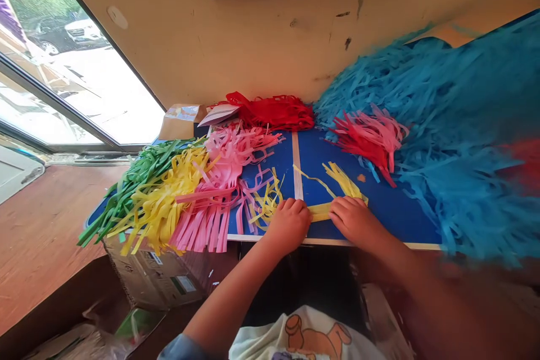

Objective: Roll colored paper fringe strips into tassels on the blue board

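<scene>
A yellow tissue-paper tassel lies across the front of the blue table, its uncut middle stretched between my hands. My left hand is closed over one end, and yellow fringe spreads out beyond it. On the other end, my right hand is closed too, with more yellow strips fanning away behind the fingers. Both sets of fingers curl downward, so the fingertips are partly hidden. Left of my left hand is pink fringe.
Yellow and green fringe hang over the table's left edge. A red bundle lies by the wall. A pink-and-red tassel and a large blue fringe heap cover the right. Below stands a cardboard box.
</scene>
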Motion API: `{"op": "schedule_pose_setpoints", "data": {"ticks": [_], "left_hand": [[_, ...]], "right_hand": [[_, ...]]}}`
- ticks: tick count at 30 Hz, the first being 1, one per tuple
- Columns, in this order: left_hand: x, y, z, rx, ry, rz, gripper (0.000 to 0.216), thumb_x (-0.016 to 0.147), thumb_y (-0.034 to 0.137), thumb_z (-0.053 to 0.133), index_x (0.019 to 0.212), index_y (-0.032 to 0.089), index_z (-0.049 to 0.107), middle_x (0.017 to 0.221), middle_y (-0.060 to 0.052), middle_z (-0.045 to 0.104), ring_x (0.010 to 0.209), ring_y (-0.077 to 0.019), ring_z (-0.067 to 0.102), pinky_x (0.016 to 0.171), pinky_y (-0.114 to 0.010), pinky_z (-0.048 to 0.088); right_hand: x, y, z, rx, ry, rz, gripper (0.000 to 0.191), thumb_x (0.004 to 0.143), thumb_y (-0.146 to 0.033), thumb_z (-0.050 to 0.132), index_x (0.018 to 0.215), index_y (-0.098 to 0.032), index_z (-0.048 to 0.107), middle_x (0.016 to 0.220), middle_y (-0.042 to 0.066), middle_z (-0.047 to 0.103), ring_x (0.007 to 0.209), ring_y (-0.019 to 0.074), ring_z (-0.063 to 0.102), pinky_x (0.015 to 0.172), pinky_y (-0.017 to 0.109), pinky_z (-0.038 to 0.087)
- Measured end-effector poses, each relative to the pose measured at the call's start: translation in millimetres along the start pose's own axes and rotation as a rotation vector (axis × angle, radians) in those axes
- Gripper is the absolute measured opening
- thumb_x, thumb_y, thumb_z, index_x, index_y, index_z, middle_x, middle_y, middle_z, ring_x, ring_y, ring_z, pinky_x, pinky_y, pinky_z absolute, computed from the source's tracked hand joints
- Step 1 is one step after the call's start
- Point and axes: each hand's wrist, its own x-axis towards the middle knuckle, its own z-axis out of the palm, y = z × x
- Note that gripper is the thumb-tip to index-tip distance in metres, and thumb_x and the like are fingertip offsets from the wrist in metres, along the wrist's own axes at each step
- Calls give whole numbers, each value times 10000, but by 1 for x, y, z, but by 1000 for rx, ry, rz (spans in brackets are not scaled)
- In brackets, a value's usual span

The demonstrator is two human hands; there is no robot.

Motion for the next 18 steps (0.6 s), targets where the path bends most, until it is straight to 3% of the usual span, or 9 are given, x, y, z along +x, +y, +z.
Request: {"op": "schedule_pose_setpoints", "data": {"ticks": [8, 18], "left_hand": [[1, 3, 5, 100, 34, -199, 201, 849, 162, 442, 806, 132, 636, 849, -120, 544, 822, -249, 487, 715, -399, 389], [3, 11, 3, 147, -27, -249, 206, 839, 118, 418, 871, 125, 621, 845, -115, 544, 795, -255, 509, 674, -383, 395]], "right_hand": [[24, 1, 0, -133, -151, 175, 247, 882, -285, 395, 746, -193, 580, 765, 25, 597, 798, 188, 512, 703, 314, 306], [32, -8, -1, -245, -237, 219, 249, 894, -283, 388, 845, -154, 595, 811, 59, 630, 817, 218, 554, 686, 332, 301]]}}
